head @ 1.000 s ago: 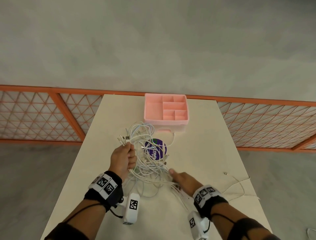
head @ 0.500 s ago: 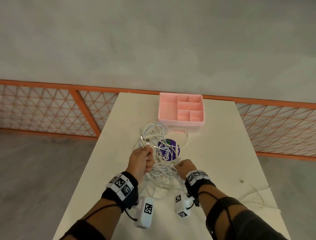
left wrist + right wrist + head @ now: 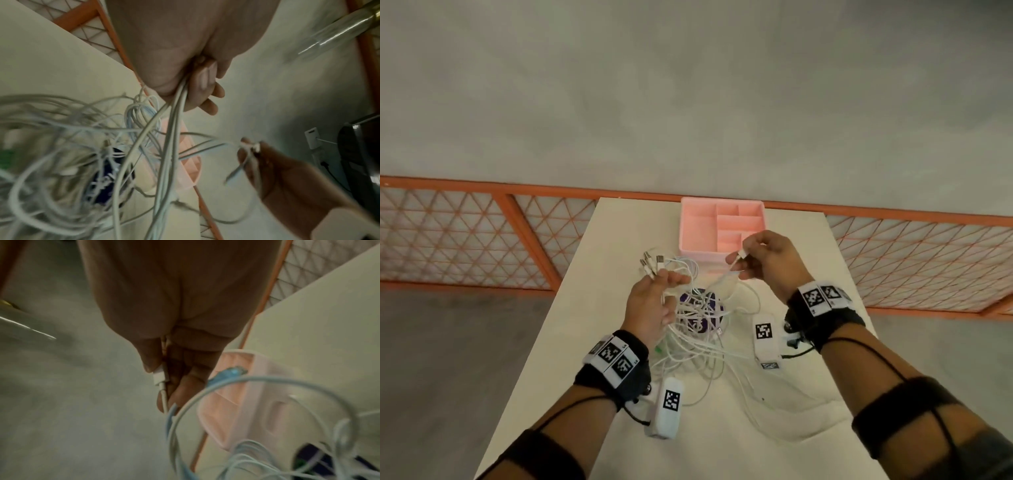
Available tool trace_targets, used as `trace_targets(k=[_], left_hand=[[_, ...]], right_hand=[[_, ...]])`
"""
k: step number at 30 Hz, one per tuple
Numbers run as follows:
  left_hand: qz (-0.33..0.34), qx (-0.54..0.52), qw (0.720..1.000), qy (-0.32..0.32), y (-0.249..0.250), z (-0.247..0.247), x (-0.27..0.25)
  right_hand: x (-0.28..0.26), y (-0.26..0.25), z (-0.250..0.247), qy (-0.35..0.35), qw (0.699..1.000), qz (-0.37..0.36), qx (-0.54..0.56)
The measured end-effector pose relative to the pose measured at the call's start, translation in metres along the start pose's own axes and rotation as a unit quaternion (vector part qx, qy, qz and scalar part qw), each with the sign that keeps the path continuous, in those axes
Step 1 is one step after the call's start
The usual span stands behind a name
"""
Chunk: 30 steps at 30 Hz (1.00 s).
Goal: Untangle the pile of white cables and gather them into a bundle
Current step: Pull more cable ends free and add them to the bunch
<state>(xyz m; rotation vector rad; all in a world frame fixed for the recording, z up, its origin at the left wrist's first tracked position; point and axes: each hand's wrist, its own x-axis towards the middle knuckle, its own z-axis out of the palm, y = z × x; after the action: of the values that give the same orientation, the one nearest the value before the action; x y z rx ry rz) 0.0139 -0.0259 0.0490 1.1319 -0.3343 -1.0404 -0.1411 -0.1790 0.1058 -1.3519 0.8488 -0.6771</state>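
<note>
Both forearms reach out over the cream bench (image 3: 619, 342), wrists raised clear of its surface. The left hand (image 3: 650, 308), held palm-inward, has its fingers curled round several strands of the white cables (image 3: 698, 346), whose connector ends (image 3: 650, 262) fan out above its fingertips. The right hand (image 3: 770, 262), lifted higher and further forward, pinches a single white plug (image 3: 742, 254) between thumb and forefinger, its lead trailing down to the pile. The remaining tangle lies on the bench between the wrists, draped over a purple round object (image 3: 700, 311), with loose loops spreading toward the near edge. A pink compartment tray (image 3: 722, 226) sits at the far end.
</note>
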Motion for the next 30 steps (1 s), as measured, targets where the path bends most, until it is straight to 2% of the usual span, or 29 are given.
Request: trace_targets(k=[3, 6, 10, 18, 22, 24, 27, 30], left_hand=[[0.042, 0.034, 0.997, -0.047, 0.006, 0.019, 0.002], [0.046, 0.076, 0.992, -0.091, 0.007, 0.038, 0.003], [0.039, 0.136, 0.983, -0.119, -0.001, 0.05, 0.003], [0.044, 0.203, 0.973, -0.1, -0.015, 0.046, 0.008], [0.059, 0.316, 0.944, -0.069, -0.021, 0.036, 0.005], [0.051, 0.356, 0.932, -0.055, -0.027, 0.024, 0.004], [0.018, 0.345, 0.938, -0.029, -0.033, 0.007, 0.005], [0.02, 0.283, 0.959, -0.014, -0.025, 0.009, 0.006]], right_hand=[[-0.008, -0.032, 0.005, -0.048, 0.998, -0.026, -0.029], [-0.017, -0.051, 0.01, -0.07, 0.993, -0.044, -0.088], [-0.02, -0.071, 0.005, -0.031, 0.989, -0.093, -0.111], [-0.013, -0.105, -0.014, 0.094, 0.979, -0.179, 0.04], [-0.005, -0.127, -0.029, 0.17, 0.933, -0.272, 0.165], [-0.004, -0.142, -0.04, 0.194, 0.905, -0.296, 0.235], [-0.004, -0.152, -0.053, 0.167, 0.9, -0.298, 0.27], [-0.004, -0.136, -0.051, 0.11, 0.931, -0.252, 0.24]])
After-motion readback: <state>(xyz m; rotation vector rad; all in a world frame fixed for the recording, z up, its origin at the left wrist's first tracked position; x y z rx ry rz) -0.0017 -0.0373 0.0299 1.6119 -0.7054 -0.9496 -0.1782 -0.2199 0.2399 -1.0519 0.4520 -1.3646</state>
